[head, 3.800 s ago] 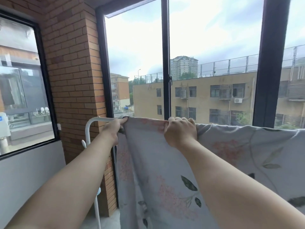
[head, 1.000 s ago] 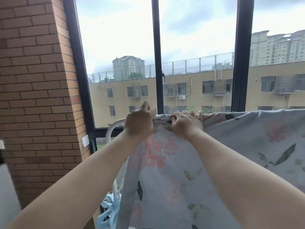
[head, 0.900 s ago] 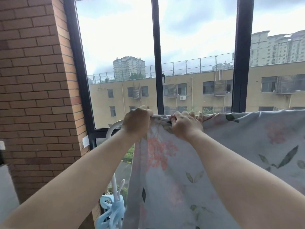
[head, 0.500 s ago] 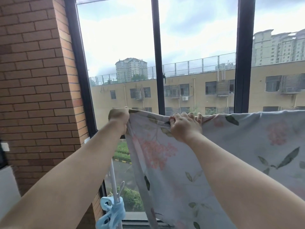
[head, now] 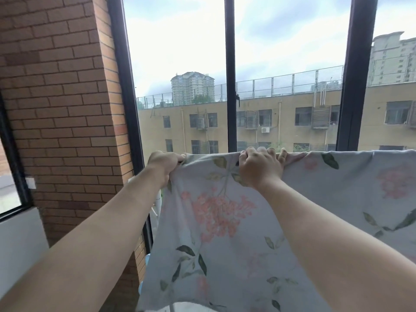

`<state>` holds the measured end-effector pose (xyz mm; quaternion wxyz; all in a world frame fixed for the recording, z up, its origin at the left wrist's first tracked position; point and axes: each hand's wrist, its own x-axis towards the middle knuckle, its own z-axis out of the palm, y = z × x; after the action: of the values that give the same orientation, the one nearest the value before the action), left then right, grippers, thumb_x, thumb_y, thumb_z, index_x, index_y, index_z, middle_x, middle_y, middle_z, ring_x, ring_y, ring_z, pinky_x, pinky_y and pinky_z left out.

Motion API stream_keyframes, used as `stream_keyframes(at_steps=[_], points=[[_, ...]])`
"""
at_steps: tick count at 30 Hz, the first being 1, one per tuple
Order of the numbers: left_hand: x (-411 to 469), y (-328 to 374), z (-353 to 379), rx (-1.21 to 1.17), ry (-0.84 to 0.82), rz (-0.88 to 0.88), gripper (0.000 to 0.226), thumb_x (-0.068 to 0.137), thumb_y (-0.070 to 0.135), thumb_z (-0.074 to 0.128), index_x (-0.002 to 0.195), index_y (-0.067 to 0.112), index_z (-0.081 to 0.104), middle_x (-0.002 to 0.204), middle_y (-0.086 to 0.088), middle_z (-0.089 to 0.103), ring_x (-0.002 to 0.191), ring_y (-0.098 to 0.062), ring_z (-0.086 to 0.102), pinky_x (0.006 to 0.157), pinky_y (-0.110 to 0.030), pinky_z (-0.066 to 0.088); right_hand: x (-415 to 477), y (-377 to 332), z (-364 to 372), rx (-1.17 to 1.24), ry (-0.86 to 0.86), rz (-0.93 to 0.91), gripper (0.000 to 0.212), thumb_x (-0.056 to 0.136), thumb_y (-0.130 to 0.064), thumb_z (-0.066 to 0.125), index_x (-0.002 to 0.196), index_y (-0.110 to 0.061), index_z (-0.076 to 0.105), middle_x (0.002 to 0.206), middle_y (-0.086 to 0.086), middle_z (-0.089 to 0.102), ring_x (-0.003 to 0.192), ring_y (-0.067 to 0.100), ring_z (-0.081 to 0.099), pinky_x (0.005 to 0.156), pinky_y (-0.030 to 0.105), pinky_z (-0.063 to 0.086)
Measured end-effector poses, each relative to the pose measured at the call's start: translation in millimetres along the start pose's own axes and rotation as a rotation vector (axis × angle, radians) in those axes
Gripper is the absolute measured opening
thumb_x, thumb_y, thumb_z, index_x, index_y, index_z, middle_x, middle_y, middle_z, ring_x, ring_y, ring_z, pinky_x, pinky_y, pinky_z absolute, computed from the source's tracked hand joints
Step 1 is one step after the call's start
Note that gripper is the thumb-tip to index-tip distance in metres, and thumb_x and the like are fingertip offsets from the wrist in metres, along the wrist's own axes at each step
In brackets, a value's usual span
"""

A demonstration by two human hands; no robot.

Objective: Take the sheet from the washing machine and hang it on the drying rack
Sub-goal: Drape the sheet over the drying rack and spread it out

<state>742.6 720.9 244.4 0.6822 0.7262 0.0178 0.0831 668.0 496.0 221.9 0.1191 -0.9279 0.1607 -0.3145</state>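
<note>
Soft floral cloth, the sheet [head: 225,221] drapes over the drying rack [head: 158,204] at the window [head: 230,64], limp, probably light and prone to slide. My left hand [head: 163,163] pinches its end corner; my right hand [head: 258,170] grips the top edge — the best hold.

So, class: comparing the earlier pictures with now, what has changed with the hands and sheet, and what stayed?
Over the last second the left hand, gripping the sheet by its corner, moved left, away from the right hand, pulling the bunched top edge flat. The right hand kept gripping the top edge; nothing was let go.
</note>
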Motion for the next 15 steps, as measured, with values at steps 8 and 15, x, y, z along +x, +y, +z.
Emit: stream_keyframes(at_steps=[8, 15], points=[[5, -26, 7, 0.076, -0.028, 0.052, 0.048, 0.084, 0.058, 0.069, 0.101, 0.013, 0.075, 0.095, -0.003, 0.072, 0.089, -0.022, 0.066, 0.073, -0.028, 0.053, -5, -15, 8, 0.089, 0.135, -0.127, 0.029, 0.099, -0.027, 0.036, 0.114, -0.016, 0.058, 0.119, 0.007, 0.06, 0.124, 0.031, 0.05, 0.122, 0.059, 0.01], [4, -32, 3, 0.166, 0.111, 0.267, 0.028, 0.081, 0.038, 0.08, 0.079, 0.013, 0.067, 0.075, 0.001, 0.068, 0.069, -0.017, 0.061, 0.063, -0.027, 0.049, -11, -40, 24, 0.129, 0.183, -0.361, 0.029, 0.093, -0.026, 0.053, 0.12, -0.019, 0.059, 0.123, 0.004, 0.056, 0.122, 0.027, 0.048, 0.116, 0.048, 0.023]])
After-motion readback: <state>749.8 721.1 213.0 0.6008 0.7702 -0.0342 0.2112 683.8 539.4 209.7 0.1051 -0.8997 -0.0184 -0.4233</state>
